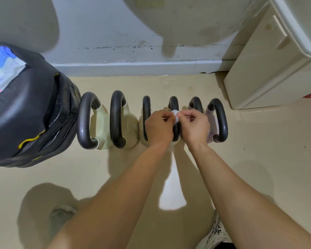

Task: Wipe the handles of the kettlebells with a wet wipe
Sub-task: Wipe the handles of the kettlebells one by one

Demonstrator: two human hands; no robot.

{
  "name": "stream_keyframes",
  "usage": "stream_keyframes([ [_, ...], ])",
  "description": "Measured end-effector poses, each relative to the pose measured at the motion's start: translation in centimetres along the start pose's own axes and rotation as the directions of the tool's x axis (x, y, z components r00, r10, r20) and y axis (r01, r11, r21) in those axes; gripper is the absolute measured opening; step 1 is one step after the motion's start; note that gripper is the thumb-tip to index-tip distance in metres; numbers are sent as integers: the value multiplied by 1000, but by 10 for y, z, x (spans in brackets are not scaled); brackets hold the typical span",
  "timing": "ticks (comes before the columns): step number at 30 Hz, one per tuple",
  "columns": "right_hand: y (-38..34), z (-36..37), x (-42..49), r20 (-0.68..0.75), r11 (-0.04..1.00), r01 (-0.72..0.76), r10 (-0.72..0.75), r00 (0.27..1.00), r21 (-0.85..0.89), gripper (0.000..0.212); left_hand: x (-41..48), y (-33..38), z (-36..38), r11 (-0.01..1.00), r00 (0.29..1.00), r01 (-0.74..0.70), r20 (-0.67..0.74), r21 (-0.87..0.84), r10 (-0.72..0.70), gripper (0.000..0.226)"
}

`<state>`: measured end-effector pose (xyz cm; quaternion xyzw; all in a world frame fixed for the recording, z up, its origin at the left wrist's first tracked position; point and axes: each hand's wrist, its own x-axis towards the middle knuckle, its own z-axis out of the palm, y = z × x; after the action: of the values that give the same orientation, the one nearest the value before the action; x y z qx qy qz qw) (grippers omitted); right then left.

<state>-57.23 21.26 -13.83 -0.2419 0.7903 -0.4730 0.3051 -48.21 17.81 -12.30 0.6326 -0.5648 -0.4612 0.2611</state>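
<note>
Several kettlebells stand in a row on the floor along the wall, each with a dark handle [117, 119] over a pale body. A small bunched white wet wipe [175, 114] sits above the fourth handle [174, 105] from the left. My left hand [158, 128] and my right hand [196, 125] both pinch the wipe between fingertips, one on each side of that handle. My hands hide the middle of the handle and part of its neighbours.
A stack of black weight plates [31, 112] stands at the left with a blue-and-white wipe packet [2, 72] on top. A cream cabinet [269, 69] is at the right, the wall's skirting [133, 68] behind. My shoes [61, 218] are on the beige floor.
</note>
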Motion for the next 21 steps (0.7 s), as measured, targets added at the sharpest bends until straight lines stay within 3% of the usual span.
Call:
stream_keyframes([
  [7,27,-6,-51,-55,999,12,-10,998,31,8,-47,-32,3,997,998,29,-61,-70,-33,10],
  [14,-3,-4,-14,1,998,-12,12,1000,-60,2,-22,-2,0,998,996,-1,-89,-62,-5,9],
  [18,11,-11,-26,31,998,1,1,1000,-64,2,-33,-20,8,995,993,5,-115,-102,-17,5],
  [21,31,-13,-45,13,998,0,1,1000,-56,18,-49,-44,12,989,993,-6,-115,-149,-12,4],
])
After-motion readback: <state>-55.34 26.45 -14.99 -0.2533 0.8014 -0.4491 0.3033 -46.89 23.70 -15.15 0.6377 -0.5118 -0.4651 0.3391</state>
